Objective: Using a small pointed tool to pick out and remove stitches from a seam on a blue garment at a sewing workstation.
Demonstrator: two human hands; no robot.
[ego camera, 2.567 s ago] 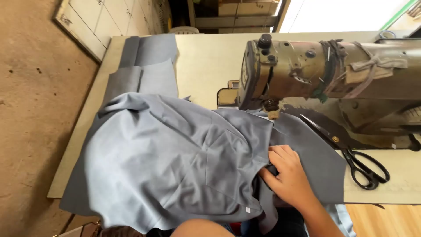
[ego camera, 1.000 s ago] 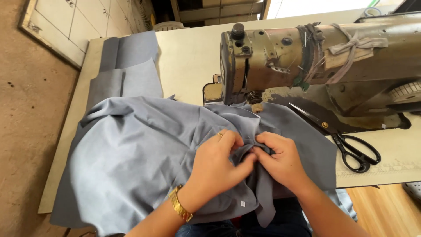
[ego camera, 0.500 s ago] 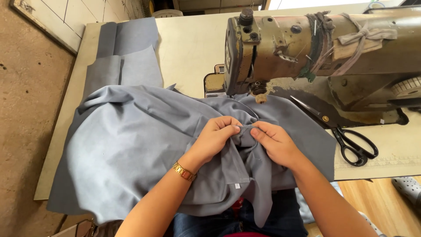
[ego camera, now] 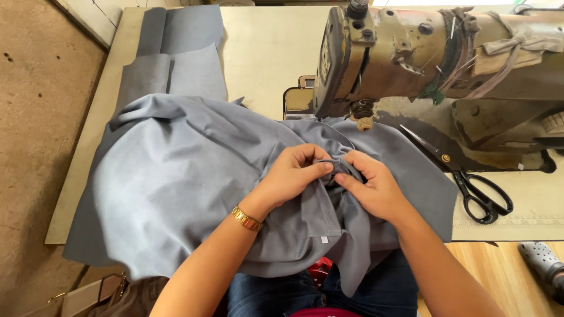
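Bright, even daylight from the top right, soft shadows, sharp focus, slight wide-angle bending at edges.

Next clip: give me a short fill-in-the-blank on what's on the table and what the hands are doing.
1. Both hands, left hand and right hand, pinch the grey ____.
2. The black scissors lie to the ____ of the hands.
3. A gold bracelet sits on the ____ wrist.

Missing words: fabric; right; left

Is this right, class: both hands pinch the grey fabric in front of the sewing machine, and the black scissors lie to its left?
Not quite. In the head view the black scissors lie right of the grey fabric, beside the sewing machine. Both the left hand and right hand do pinch it.
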